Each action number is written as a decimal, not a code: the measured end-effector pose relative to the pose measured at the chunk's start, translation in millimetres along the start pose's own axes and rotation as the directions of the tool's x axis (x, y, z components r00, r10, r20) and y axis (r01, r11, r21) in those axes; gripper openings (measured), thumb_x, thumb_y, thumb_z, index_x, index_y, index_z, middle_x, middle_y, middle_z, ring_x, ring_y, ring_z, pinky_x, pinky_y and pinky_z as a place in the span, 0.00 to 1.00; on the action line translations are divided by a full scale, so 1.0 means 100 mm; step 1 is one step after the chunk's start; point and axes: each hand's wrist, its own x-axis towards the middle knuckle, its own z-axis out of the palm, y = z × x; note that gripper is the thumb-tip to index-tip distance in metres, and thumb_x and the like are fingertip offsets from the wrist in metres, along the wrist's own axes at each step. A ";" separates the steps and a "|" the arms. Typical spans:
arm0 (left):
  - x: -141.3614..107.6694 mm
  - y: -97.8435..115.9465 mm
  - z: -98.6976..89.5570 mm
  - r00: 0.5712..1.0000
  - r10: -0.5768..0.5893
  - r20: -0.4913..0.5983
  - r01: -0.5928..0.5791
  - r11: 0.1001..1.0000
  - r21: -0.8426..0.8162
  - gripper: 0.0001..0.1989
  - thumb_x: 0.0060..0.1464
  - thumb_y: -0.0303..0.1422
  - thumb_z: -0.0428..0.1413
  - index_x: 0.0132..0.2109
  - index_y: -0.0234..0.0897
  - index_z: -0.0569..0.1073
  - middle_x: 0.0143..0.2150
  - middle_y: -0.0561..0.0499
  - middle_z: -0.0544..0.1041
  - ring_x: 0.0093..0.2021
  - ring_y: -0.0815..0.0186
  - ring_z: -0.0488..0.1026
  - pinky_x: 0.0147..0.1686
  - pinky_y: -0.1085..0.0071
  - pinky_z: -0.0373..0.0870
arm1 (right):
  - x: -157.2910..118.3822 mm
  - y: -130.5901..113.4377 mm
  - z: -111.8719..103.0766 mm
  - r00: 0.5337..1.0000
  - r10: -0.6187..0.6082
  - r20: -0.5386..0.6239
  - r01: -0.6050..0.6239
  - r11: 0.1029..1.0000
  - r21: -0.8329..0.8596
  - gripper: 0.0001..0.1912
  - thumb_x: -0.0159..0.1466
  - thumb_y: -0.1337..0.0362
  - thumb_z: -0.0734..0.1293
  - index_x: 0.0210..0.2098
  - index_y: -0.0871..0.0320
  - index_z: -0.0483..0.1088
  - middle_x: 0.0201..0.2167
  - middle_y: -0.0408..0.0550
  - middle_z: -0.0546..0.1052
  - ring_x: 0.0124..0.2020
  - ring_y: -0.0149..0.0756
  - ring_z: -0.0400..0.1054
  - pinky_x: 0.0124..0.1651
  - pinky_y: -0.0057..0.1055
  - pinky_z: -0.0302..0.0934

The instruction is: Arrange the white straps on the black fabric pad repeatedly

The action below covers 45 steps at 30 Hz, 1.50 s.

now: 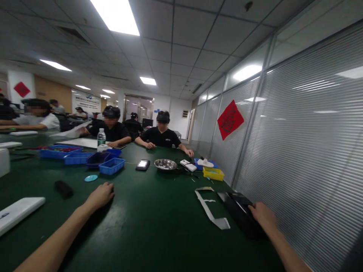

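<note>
So the right hand (265, 216) was parked at the lower right of the frame, fingertips laid on a flat black case (235, 212); it can't be told whether the edge was actually gripped or just touched, since the hand was a bit blurred. The case was set down on the green table (159, 223), right side of the frame, with a bent pale strip (207, 209) left just beside it.

The left hand (101, 195) was rested on the tabletop left of centre, fingers loosely curled, and whether anything was tucked under them couldn't be seen. Near it, a light-blue disc (91, 178) and a dark block (63, 189) could be spotted, plus a white slab (21, 213) cut off by the left edge. A metal bowl (166, 169) with white bits was placed mid-frame, and a yellow tray (214, 176) was seen right of it.
</note>
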 end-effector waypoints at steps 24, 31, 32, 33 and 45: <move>-0.12 0.30 -0.23 0.999 -0.012 0.050 0.016 0.997 -0.070 0.09 0.56 0.31 0.47 0.37 0.34 0.71 0.39 0.42 0.76 0.39 0.59 0.73 0.37 0.69 0.64 | -0.87 -2.93 0.06 0.468 -0.883 -0.029 0.830 0.429 0.358 0.15 0.65 0.58 0.60 0.43 0.57 0.74 0.40 0.51 0.74 0.43 0.39 0.65 0.48 0.33 0.57; -0.14 0.54 -0.27 0.994 0.080 0.070 -0.062 0.972 -0.226 0.11 0.56 0.33 0.47 0.39 0.36 0.73 0.40 0.45 0.77 0.39 0.62 0.73 0.38 0.72 0.64 | -1.02 -3.19 0.33 0.420 -0.908 0.020 0.827 0.391 0.404 0.16 0.65 0.54 0.60 0.43 0.55 0.75 0.38 0.50 0.75 0.41 0.39 0.66 0.45 0.32 0.58; -0.15 0.57 -0.26 0.991 0.111 0.069 -0.088 0.958 -0.273 0.12 0.56 0.35 0.47 0.40 0.36 0.73 0.40 0.45 0.77 0.40 0.62 0.73 0.39 0.72 0.65 | -1.04 -3.19 0.34 0.423 -0.906 0.022 0.823 0.395 0.409 0.16 0.65 0.54 0.60 0.43 0.55 0.75 0.38 0.50 0.75 0.41 0.39 0.67 0.45 0.32 0.58; -0.15 0.60 -0.24 0.987 0.145 0.066 -0.117 0.941 -0.318 0.13 0.56 0.36 0.47 0.42 0.36 0.74 0.41 0.45 0.77 0.41 0.62 0.73 0.40 0.71 0.65 | -1.05 -3.18 0.35 0.429 -0.903 0.021 0.819 0.399 0.412 0.16 0.65 0.54 0.60 0.43 0.55 0.75 0.39 0.50 0.75 0.42 0.39 0.67 0.46 0.32 0.58; -0.15 0.63 -0.10 0.933 0.338 0.125 -0.248 0.854 -0.458 0.20 0.57 0.41 0.47 0.52 0.41 0.73 0.50 0.47 0.72 0.47 0.60 0.70 0.50 0.68 0.65 | -1.05 -2.54 -0.04 0.719 -0.694 -0.041 0.672 0.678 0.297 0.14 0.58 0.56 0.67 0.41 0.55 0.69 0.41 0.48 0.72 0.41 0.40 0.67 0.42 0.33 0.61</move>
